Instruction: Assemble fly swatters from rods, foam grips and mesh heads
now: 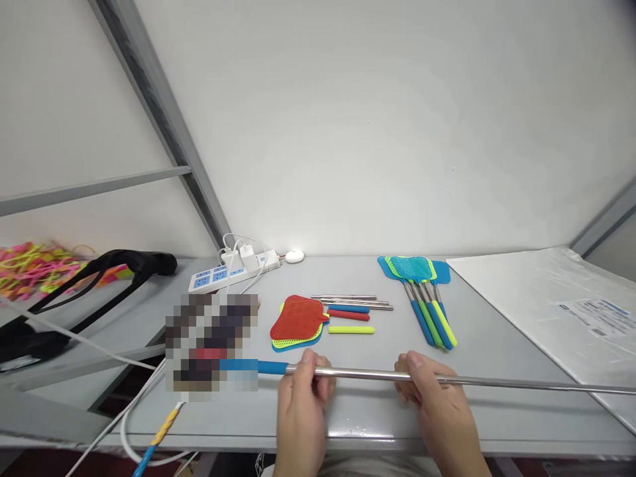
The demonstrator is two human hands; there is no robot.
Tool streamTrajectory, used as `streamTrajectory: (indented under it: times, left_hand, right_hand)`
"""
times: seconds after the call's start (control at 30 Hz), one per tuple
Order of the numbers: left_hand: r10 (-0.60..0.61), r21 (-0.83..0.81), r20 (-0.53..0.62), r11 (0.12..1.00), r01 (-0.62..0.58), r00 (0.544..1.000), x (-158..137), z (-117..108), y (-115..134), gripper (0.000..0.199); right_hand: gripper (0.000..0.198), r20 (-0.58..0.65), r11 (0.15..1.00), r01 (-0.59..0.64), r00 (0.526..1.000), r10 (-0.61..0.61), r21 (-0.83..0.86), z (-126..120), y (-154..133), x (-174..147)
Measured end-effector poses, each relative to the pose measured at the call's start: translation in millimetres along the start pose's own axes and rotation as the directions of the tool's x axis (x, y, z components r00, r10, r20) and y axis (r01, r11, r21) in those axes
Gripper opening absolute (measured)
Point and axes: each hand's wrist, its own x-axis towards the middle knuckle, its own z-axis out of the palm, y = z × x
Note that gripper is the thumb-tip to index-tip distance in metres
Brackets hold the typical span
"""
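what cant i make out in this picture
All in the head view:
The far end of the metal rod: cut off by the right edge.
Whatever lies beneath the pixelated patch: blurred out.
Most of the bottom blue swatter head: covered by the yellow-green and red heads.
Words on the package label: too small.

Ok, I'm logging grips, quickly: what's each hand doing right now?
Left hand: closed on the metal rod, beside the blue handle.
Right hand: closed on the same rod.
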Motion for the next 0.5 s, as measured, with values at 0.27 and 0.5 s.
streamTrajectory:
  times: [0.27, 0.5]
  left_hand:
    - [0.180, -0.154, -0.223, 0.964, -0.217, 0.958, 9, -20, 39, 0.053]
    - [0.135, -0.088, -0.036, 0.987, -0.138, 0.990, -3, 3, 14, 0.053]
  right_hand:
    - [0.050, 0.019, 0.986, -0.050, 0.999, 0.048, 0.157, -2, -10, -2]
    - [0.045, -0.072, 0.954, -0.106, 0.989, 0.131, 0.282, 7, -7, 4]
